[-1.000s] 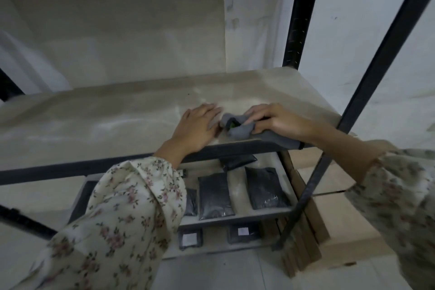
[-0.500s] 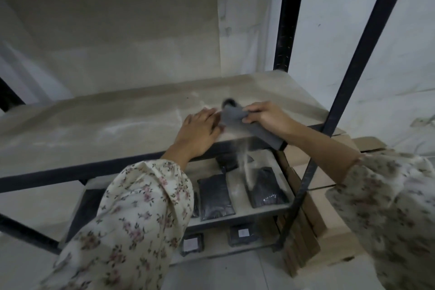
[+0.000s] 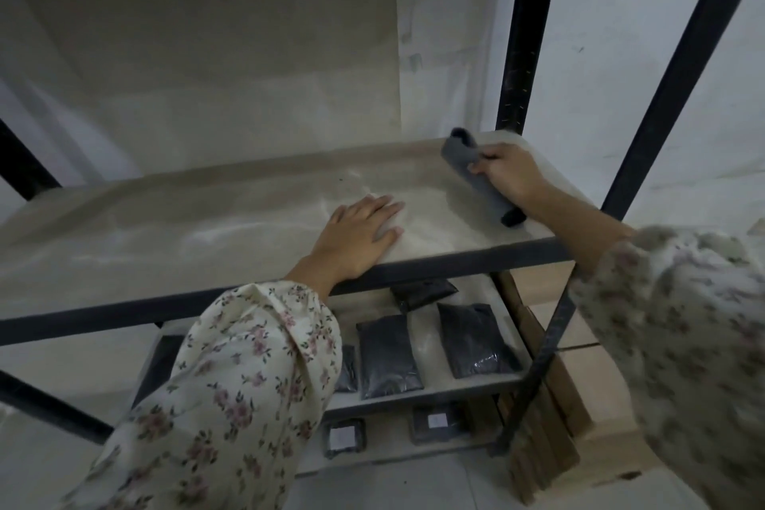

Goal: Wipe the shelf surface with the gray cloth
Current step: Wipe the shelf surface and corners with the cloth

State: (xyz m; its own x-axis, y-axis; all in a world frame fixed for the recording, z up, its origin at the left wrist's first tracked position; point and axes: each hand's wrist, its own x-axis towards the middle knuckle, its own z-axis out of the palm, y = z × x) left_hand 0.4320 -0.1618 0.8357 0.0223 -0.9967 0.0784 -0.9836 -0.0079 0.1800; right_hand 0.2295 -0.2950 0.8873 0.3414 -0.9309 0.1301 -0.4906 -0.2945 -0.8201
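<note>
Gripping the cloth (image 3: pixel 465 156) in the right hand (image 3: pixel 513 175) at the shelf's (image 3: pixel 124 248) back right corner, bracing with the left hand (image 3: pixel 359 235) spread flat near the front edge, ideally flattening the cloth and dragging steady overlapping strokes through the dust (image 3: pixel 223 235).

White wall (image 3: pixel 600 33), black rack uprights (image 3: pixel 519 33), pale floor (image 3: pixel 393 484); dim light

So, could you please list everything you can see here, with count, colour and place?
shelf surface: one, dusty beige, middle level
gray cloth: one, gray, rolled, far right of shelf surface
rack frame: one, black, around the shelves
packets: at least four, dark, lower shelf
labelled packets: two, dark, white labels, bottom level
boxes: several, light brown, right of rack frame
left hand: flat on shelf surface, front edge
right hand: grips gray cloth
</note>
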